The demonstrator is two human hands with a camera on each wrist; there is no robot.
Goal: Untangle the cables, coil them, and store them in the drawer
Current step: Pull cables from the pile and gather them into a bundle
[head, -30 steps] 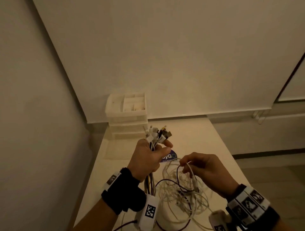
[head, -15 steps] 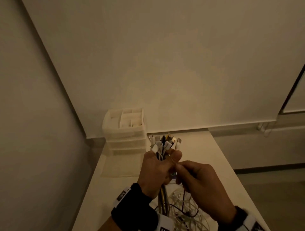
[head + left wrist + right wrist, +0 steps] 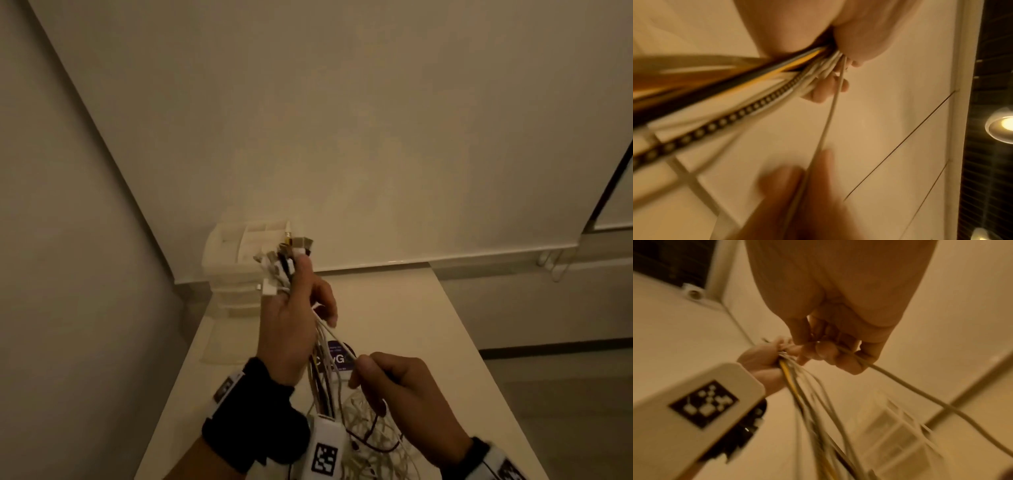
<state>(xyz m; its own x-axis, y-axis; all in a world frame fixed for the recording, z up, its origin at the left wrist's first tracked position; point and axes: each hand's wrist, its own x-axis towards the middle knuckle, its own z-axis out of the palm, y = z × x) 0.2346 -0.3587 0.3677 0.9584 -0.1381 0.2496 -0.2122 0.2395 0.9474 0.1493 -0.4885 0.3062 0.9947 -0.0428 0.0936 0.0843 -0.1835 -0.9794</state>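
Note:
My left hand (image 3: 294, 325) is raised above the table and grips a bundle of cables (image 3: 320, 377). Their plug ends (image 3: 284, 260) fan out above its fingers. White, black and yellow strands of the bundle (image 3: 760, 91) run out of the fist. My right hand (image 3: 387, 380) is lower and to the right, pinching one thin white cable (image 3: 337, 337) that runs taut up to the left hand. That cable (image 3: 900, 381) passes through the right fingers. A loose tangle of white and black cables (image 3: 373, 431) hangs below both hands. The white drawer unit (image 3: 236, 260) stands at the table's far left corner.
The pale table (image 3: 428, 342) runs forward between a wall on the left and open floor on the right. A purple sticker (image 3: 337, 356) lies on the table behind the cables. A transparent sheet (image 3: 226, 342) lies in front of the drawer unit.
The left hand has risen with the plug ends. The right hand has moved down and right away from it, drawing one white cable taut between them.

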